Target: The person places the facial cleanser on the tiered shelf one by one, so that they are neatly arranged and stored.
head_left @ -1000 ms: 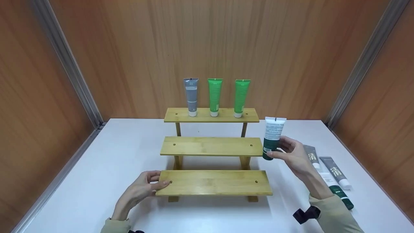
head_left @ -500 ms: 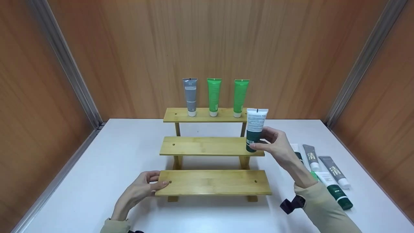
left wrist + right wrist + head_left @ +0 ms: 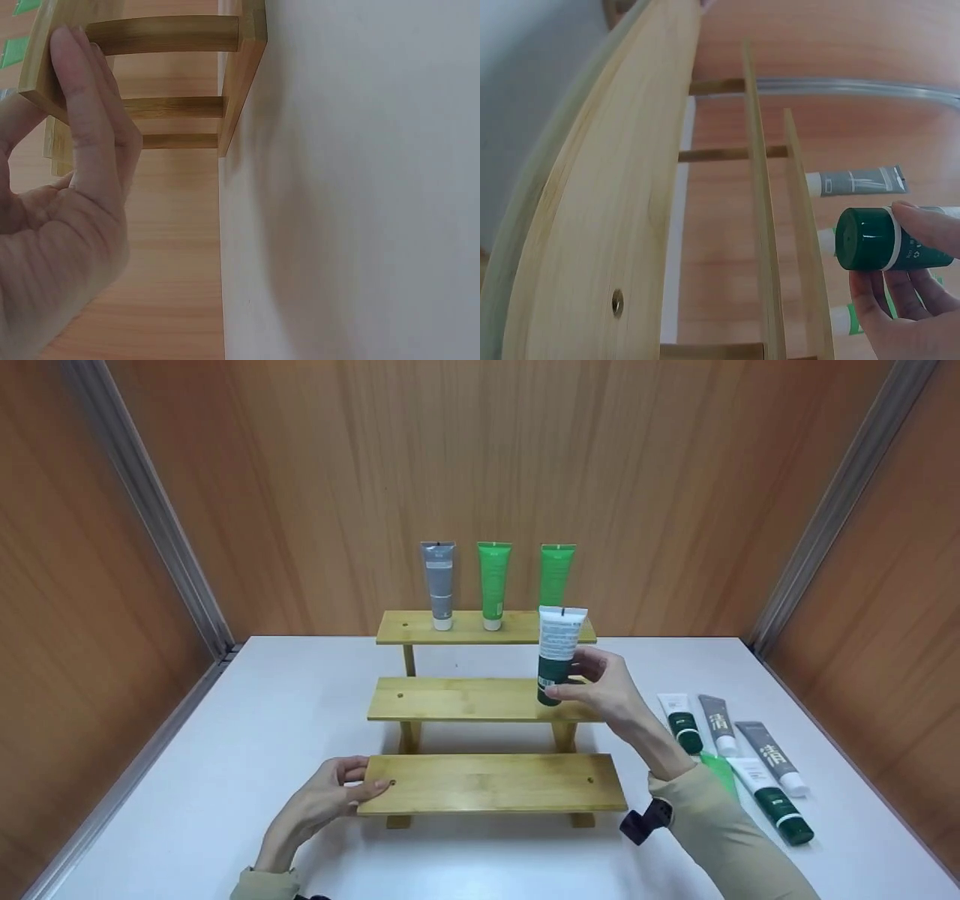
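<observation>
My right hand (image 3: 609,694) pinches a white and dark green squeeze tube (image 3: 559,639) near its dark cap, holding it upright over the right part of the middle tier. In the right wrist view the tube's green cap (image 3: 861,238) is apart from the shelf boards. With thumb above and fingers beneath, my left hand (image 3: 321,802) grips the left end of the bottom tier of a wooden three-step display stand (image 3: 487,784). On the top tier stand a grey tube (image 3: 440,581) and two green tubes, one on the middle (image 3: 493,577) and one on the right (image 3: 556,574), partly hidden.
At the right of the white table (image 3: 187,780) lie two grey tubes, one of them outermost (image 3: 769,750), two white and dark green tubes, the nearer one (image 3: 772,802) at the front, and a partly covered green tube (image 3: 720,771). Wooden panels (image 3: 480,472) enclose the table.
My right hand has carried the white and dark green tube leftward and slightly up, from beside the stand to over the middle tier. My left hand stays on the bottom tier.
</observation>
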